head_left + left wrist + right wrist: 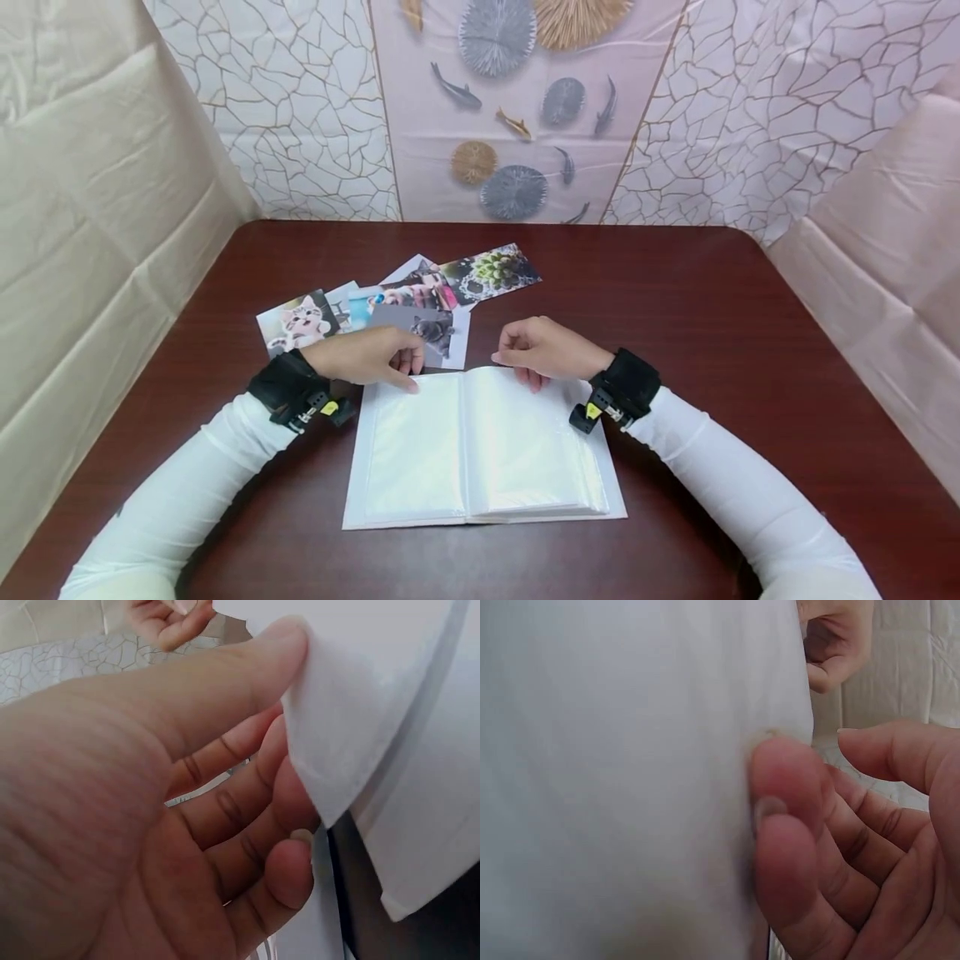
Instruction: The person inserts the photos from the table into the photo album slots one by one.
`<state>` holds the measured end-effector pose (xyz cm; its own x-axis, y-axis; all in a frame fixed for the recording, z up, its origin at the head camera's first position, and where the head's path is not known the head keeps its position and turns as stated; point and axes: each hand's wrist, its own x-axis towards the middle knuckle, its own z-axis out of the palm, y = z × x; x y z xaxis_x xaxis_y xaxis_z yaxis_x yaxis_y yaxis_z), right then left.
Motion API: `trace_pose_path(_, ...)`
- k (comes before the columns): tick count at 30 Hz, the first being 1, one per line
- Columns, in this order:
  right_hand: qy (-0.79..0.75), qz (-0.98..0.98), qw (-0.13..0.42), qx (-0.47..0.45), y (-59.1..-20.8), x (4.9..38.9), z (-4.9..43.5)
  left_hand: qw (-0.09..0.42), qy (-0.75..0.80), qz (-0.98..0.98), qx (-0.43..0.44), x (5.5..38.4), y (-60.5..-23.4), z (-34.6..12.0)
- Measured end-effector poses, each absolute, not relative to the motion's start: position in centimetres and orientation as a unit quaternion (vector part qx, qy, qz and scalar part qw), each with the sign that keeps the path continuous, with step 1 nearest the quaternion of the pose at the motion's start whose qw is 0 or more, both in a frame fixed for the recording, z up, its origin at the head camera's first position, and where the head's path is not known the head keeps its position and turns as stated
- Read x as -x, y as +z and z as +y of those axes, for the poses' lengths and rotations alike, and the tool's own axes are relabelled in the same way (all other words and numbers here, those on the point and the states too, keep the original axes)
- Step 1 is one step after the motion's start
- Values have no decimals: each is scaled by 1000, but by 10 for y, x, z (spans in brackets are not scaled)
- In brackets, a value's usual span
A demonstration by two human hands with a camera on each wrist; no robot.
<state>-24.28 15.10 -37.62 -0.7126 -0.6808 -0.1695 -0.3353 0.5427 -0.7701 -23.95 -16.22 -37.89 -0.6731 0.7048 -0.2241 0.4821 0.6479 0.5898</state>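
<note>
An open photo album [414, 454] with clear-sleeved white pages lies on the table. At its upper left edge, my left hand [367, 352] pinches a page. The left wrist view shows the thumb on the white page [360, 697] and the fingers curled behind it. My right hand [558, 350] is over the top of the right-hand page, its fingers loosely bent. In the right wrist view, fingertips [787, 776] touch the edge of a white page [630, 765], while the thumb stays apart from it.
Beyond the album lie several overlapping photos, including a kitten picture [303, 321], a grey cat picture [433, 332] and a succulent picture [491, 273]. The dark red-brown table [675, 300] extends around them. Patterned cloth [510, 117] hangs behind the far edge, with pale cloth at both sides.
</note>
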Motion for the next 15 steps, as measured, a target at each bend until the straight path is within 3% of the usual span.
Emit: trace_pose_path(15, -295, 868, 204, 343, -367, 283, 88, 226, 241, 879, -345, 241, -374, -169)
